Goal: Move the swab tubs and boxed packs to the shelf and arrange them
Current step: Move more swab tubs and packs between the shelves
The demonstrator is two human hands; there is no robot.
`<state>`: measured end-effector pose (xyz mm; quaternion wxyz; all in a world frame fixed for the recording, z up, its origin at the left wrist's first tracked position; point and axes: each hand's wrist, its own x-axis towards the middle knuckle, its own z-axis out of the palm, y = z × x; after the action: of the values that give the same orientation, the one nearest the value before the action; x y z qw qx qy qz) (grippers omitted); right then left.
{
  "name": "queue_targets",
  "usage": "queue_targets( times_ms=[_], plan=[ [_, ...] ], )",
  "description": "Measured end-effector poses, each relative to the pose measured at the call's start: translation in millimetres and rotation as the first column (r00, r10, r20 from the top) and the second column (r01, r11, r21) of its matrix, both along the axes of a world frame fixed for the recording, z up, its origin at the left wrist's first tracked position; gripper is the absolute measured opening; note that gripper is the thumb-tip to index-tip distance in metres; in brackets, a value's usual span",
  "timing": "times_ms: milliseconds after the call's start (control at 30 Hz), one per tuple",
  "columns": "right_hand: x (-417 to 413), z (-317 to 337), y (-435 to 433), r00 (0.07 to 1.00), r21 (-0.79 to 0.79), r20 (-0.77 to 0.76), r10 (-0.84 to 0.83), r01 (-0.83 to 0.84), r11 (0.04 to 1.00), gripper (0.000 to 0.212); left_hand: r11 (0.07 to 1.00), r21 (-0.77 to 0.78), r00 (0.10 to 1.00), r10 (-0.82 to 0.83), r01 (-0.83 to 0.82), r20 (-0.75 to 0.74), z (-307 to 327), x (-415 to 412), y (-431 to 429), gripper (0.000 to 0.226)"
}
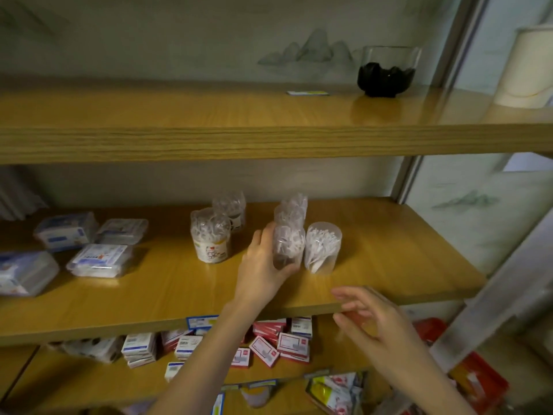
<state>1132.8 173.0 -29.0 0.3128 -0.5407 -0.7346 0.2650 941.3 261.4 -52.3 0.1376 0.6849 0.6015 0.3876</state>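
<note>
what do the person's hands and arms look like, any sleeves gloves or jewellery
The left hand and right hand are bare: no gloves, rings or watch show. Both forearms are uncovered to the picture's lower edge; no sleeve in view.

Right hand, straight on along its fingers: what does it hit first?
Probably the left wrist: the right hand points its fingers left along the shelf's front edge. Depth is unclear.

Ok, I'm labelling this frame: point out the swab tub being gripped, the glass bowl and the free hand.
gripped swab tub (288,244): head view, its clear side wall.
glass bowl (387,73): head view, its dark lower half.
right hand (371,322): head view, middle of the hand.
</note>
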Motion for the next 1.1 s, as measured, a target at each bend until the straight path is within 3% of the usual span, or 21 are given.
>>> queue_targets(
  times_ms=[133,300,433,567,633,800,1100],
  plan=[
    [-6.4,5.5,3.1,0.997,0.006,0.071,0.001,-0.002,1.000,0.026,0.997,-0.082,0.995,0.005,-0.013,-0.099,6.9,-9.3,-8.8,0.090],
    [-38.3,8.3,16.9,0.983,0.020,0.151,0.104,-0.109,0.994,0.029,0.999,-0.006,0.947,0.049,-0.054,-0.316,25.0,-55.1,-65.2,0.055],
    [-80.3,10.8,22.9,0.947,0.003,0.199,0.253,-0.259,0.966,0.028,0.973,0.053,0.853,0.224,-0.226,-0.470,34.9,-104.2,-112.2,0.042],
    [-108.1,15.8,23.4,0.914,0.046,0.259,0.312,-0.334,0.941,0.028,0.955,0.030,0.836,0.273,-0.295,-0.475,42.8,-132.3,-138.4,0.043],
    [-203.0,16.9,3.5,0.798,0.013,0.304,0.521,-0.550,0.835,0.029,0.841,0.038,0.737,0.494,-0.540,-0.462,46.8,-204.3,-213.4,0.044],
    [-241.9,23.2,-8.8,0.749,0.044,0.273,0.604,-0.637,0.770,0.031,0.797,-0.051,0.727,0.521,-0.602,-0.448,46.8,-234.1,-246.7,0.052],
    [-399.4,28.6,-86.6,0.635,0.073,0.275,0.722,-0.763,0.643,0.033,0.632,-0.040,0.575,0.673,-0.774,-0.465,53.9,-356.6,-365.1,0.048]
  ],
)
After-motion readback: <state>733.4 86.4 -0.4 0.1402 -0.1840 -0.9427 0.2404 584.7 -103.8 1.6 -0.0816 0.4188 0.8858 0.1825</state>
